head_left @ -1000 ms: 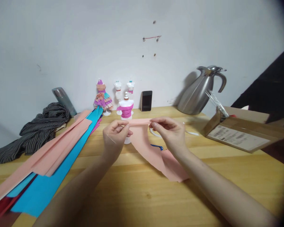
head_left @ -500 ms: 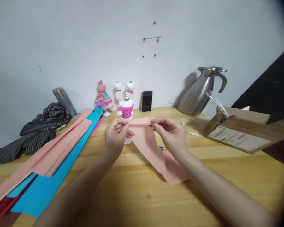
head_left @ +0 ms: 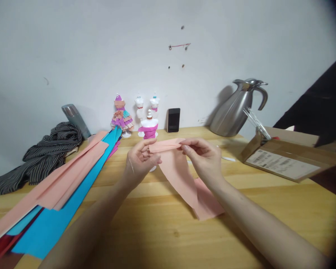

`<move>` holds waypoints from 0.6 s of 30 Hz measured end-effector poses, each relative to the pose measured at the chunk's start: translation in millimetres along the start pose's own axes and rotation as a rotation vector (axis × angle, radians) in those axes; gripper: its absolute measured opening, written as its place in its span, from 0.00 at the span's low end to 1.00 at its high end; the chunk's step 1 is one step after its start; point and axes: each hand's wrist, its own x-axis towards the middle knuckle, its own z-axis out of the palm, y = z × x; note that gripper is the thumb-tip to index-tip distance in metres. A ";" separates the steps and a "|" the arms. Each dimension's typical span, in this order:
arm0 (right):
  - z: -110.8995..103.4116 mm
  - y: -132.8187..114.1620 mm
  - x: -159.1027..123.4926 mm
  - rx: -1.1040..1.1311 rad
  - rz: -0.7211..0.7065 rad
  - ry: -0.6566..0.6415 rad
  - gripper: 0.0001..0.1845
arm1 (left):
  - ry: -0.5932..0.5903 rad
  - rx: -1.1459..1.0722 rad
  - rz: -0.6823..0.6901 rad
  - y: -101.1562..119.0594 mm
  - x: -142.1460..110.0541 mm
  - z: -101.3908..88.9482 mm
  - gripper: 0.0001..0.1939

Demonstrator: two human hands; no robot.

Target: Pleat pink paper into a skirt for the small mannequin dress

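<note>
A strip of pink crepe paper [head_left: 175, 172] has its upper edge folded over. My right hand [head_left: 204, 157] pinches that fold between thumb and fingertips at its right end. At the other end, my left hand [head_left: 141, 158] has its thumb apart from its index finger, and the paper's left end lies against the fingers. The strip hangs down from the fold and its lower part rests on the wooden table [head_left: 168, 239]. Just behind the hands stands a small white mannequin [head_left: 149, 123] wrapped in magenta paper, its lower part hidden by the paper and left hand.
Pink and blue crepe sheets [head_left: 61, 220] lie at left, near a striped cloth [head_left: 58, 145] and flask [head_left: 75, 119]. A doll-size ruffled dress [head_left: 122, 117], more mannequins [head_left: 154, 101] and a phone [head_left: 174, 120] stand at the wall. A steel jug [head_left: 232, 112] and cardboard box [head_left: 285, 160] are at right.
My left thumb has moved down off the folded edge and the left fingers have spread. The fold's left end now shows more. My right hand still pinches its end, almost unmoved.
</note>
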 end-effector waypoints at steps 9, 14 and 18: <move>-0.6 -2.3 -1.2 -0.051 -0.015 -0.035 0.01 | 0.029 0.017 -0.116 6.4 0.1 7.0 0.21; -0.6 -2.0 -2.1 -0.087 -0.028 -0.045 0.02 | 0.050 0.022 -0.107 9.8 0.7 8.0 0.14; -1.0 -0.9 -2.2 -0.099 -0.039 -0.045 0.02 | 0.069 0.009 -0.078 8.3 1.6 8.3 0.12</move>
